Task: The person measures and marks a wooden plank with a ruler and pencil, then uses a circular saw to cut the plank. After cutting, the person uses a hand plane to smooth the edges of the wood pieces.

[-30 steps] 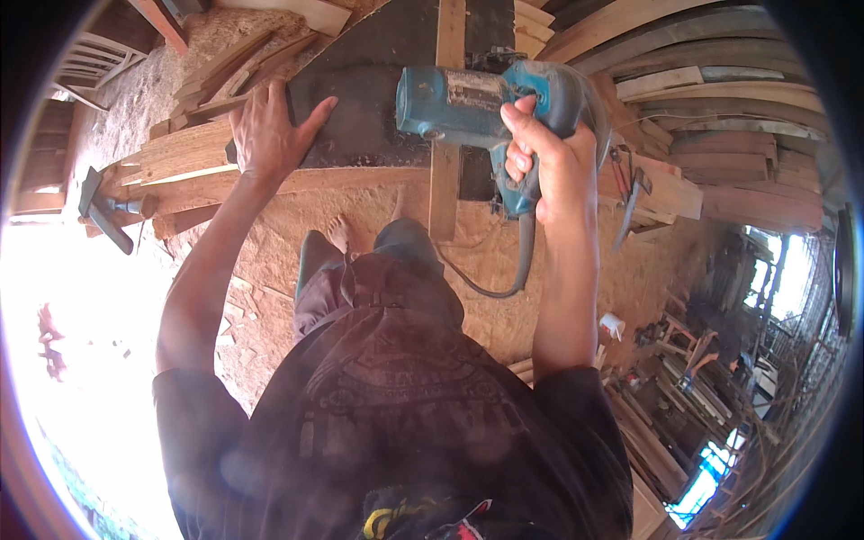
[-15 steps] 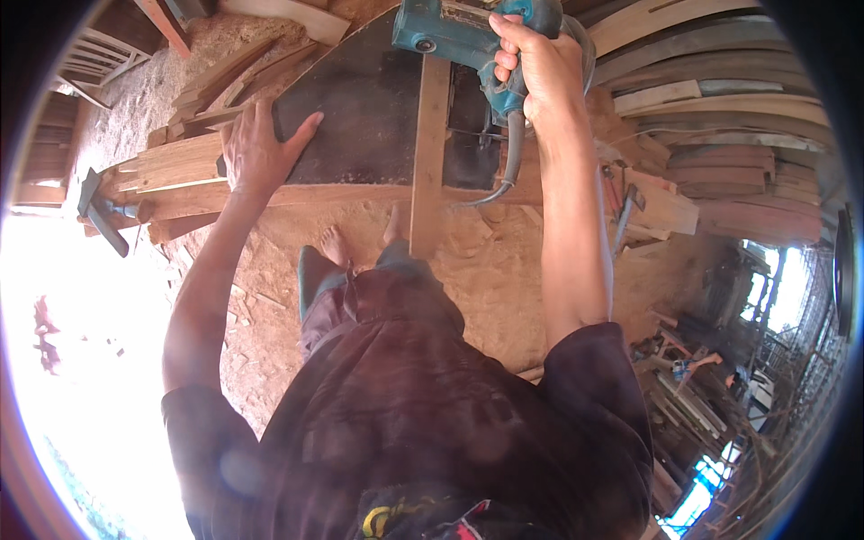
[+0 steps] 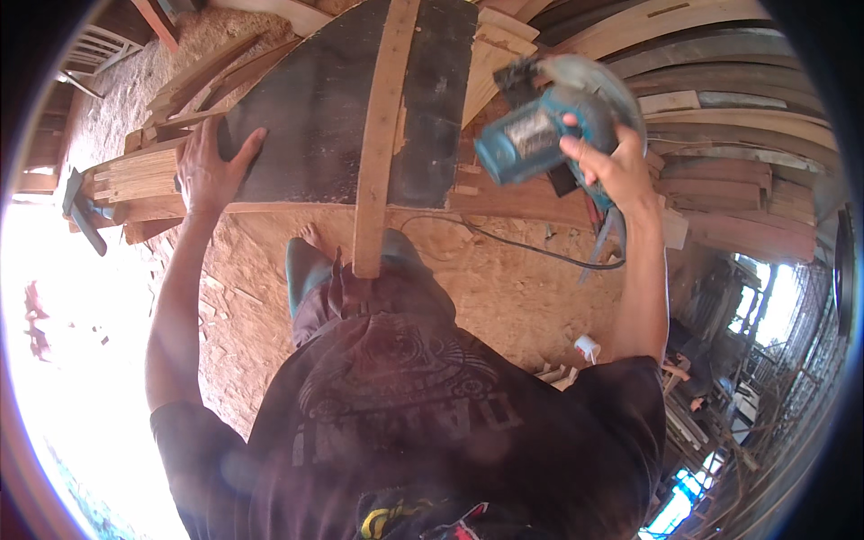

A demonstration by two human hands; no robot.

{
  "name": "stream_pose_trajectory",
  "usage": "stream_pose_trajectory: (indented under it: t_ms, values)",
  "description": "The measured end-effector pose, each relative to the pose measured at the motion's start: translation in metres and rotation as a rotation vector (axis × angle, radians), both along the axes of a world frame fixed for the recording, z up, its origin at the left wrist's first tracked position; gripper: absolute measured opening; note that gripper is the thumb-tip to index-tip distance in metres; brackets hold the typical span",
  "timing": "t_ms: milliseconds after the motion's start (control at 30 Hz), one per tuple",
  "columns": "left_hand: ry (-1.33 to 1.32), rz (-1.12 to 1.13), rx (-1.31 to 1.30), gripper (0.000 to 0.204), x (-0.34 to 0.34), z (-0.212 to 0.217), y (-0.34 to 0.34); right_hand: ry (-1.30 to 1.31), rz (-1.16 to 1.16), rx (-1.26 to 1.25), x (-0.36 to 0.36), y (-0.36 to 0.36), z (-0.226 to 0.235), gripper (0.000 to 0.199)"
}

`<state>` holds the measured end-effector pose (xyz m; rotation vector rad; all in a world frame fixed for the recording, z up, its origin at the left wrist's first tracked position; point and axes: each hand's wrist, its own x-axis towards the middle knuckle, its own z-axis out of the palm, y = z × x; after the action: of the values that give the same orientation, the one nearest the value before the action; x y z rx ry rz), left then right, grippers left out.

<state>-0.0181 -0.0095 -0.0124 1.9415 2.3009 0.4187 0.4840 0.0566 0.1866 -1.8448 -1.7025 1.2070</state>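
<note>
My right hand (image 3: 612, 171) grips the handle of a teal circular saw (image 3: 522, 139), held up at the right of the workbench and slightly blurred. Its dark cord (image 3: 540, 255) loops down in front of the bench edge. My left hand (image 3: 211, 166) lies with thumb and fingers apart on the left edge of a dark board (image 3: 310, 126). Across that board runs a narrow wooden strip (image 3: 382, 135), its near end jutting out over the bench edge toward my body.
Wooden pieces (image 3: 139, 175) lie beside my left hand, next to a dark clamp-like tool (image 3: 85, 211). Curved planks (image 3: 720, 99) are stacked at the right. A white cup (image 3: 587, 347) stands on the sawdust-covered floor (image 3: 504, 306). Tools and timber clutter the lower right.
My right hand has carried the saw off the board, to the right and nearer, uncovering the strip and the board's right part. The left hand stays on the board's edge.
</note>
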Motion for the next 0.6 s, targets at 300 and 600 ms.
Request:
stream_pose_trajectory:
  t_ms: [300, 600]
  values:
    - [0.003, 0.004, 0.029, 0.075, -0.006, -0.011, -0.001, -0.312, 0.405, -0.244, 0.097, -0.011, -0.042, 0.053]
    - [-0.009, -0.009, 0.069, 0.072, -0.009, -0.014, -0.001, -0.428, 0.453, -0.307, 0.119, -0.012, -0.059, 0.051]
